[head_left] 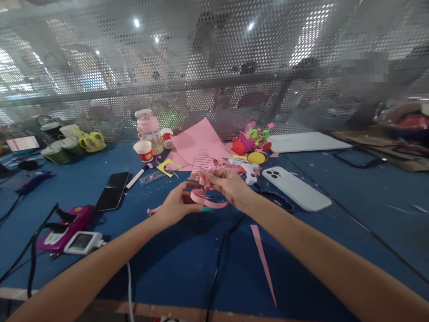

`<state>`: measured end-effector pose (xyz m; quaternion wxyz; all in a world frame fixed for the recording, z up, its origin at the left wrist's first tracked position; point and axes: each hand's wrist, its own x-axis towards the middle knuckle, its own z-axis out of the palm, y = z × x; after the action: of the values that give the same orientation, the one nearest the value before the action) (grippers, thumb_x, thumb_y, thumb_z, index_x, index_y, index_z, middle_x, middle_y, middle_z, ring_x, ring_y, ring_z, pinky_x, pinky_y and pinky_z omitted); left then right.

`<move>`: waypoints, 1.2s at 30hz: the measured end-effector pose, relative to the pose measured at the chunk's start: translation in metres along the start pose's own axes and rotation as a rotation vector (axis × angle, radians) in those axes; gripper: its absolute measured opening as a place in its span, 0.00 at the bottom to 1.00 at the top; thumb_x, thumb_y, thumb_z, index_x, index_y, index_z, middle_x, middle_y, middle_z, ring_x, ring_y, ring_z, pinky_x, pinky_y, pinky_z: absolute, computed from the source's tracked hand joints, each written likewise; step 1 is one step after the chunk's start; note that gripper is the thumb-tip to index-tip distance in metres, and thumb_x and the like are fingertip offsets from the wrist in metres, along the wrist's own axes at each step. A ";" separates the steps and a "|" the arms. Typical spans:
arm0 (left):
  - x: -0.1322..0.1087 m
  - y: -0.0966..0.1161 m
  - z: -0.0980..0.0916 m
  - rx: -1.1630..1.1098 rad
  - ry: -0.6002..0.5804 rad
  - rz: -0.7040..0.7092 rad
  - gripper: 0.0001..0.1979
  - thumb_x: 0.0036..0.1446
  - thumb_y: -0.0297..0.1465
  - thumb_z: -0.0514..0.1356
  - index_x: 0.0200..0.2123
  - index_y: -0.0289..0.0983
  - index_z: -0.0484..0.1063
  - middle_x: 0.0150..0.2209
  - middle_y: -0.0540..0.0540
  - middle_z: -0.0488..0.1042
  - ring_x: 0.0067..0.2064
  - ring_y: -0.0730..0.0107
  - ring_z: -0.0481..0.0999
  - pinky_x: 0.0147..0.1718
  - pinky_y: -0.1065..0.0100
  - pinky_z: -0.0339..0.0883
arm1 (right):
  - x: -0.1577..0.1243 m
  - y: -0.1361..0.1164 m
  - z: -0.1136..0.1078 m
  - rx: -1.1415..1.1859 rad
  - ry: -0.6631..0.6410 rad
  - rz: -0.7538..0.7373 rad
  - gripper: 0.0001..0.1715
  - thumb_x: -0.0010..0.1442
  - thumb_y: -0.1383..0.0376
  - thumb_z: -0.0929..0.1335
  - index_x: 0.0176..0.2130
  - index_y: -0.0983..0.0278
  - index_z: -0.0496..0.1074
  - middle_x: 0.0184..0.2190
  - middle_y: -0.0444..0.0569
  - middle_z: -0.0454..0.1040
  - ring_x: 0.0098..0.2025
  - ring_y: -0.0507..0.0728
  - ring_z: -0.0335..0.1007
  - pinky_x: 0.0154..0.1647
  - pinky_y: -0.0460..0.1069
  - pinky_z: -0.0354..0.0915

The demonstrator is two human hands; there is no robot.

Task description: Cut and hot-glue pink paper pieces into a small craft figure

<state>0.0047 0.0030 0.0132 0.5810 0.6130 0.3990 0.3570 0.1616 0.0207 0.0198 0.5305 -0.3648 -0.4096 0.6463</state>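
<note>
Over table (335, 232) middle, left hand (174, 205) and right hand (231, 185) pinch strip (214, 205)

We note even, fairly bright overhead light: ceiling lamps (136, 22) show as small blown-out spots through the perforated screen (301, 89), behind which everything is hazy and partly pixelated. Soft shadows lie on the blue table (368, 201) under both forearms (100, 268); left hand (176, 203), right hand (231, 185) and the pink paper strip (208, 203) between them read slightly soft. The wide-angle lens bows the edges and stretches the forearms.
</note>
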 end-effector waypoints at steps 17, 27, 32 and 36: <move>-0.004 0.004 0.010 -0.185 0.107 -0.155 0.20 0.36 0.25 0.66 0.36 0.36 0.64 0.18 0.57 0.70 0.22 0.71 0.75 0.28 0.67 0.72 | -0.009 -0.002 0.004 -0.070 -0.108 -0.018 0.22 0.39 0.49 0.71 0.28 0.62 0.75 0.26 0.46 0.74 0.32 0.53 0.69 0.34 0.48 0.64; -0.003 0.003 0.008 -0.165 0.121 -0.119 0.22 0.34 0.27 0.68 0.34 0.36 0.63 0.17 0.58 0.71 0.22 0.70 0.76 0.27 0.68 0.72 | -0.002 0.003 0.001 -0.169 0.008 -0.141 0.23 0.37 0.47 0.71 0.27 0.63 0.76 0.29 0.47 0.76 0.38 0.56 0.69 0.42 0.53 0.62; -0.003 0.001 0.007 -0.122 0.129 -0.113 0.21 0.36 0.27 0.67 0.35 0.36 0.63 0.18 0.57 0.72 0.22 0.71 0.75 0.27 0.68 0.72 | -0.005 0.000 0.002 -0.261 0.039 -0.247 0.16 0.37 0.53 0.73 0.25 0.62 0.76 0.22 0.44 0.74 0.28 0.52 0.68 0.37 0.50 0.63; -0.004 -0.002 0.008 -0.097 0.116 -0.126 0.20 0.36 0.27 0.67 0.34 0.37 0.63 0.17 0.57 0.71 0.22 0.70 0.75 0.26 0.68 0.72 | -0.009 -0.003 0.007 -0.338 0.088 -0.264 0.12 0.37 0.56 0.73 0.22 0.63 0.76 0.19 0.43 0.72 0.24 0.50 0.65 0.30 0.48 0.61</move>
<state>0.0099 -0.0036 0.0109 0.6074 0.5360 0.4521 0.3734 0.1578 0.0109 0.0259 0.5592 -0.4196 -0.5327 0.4769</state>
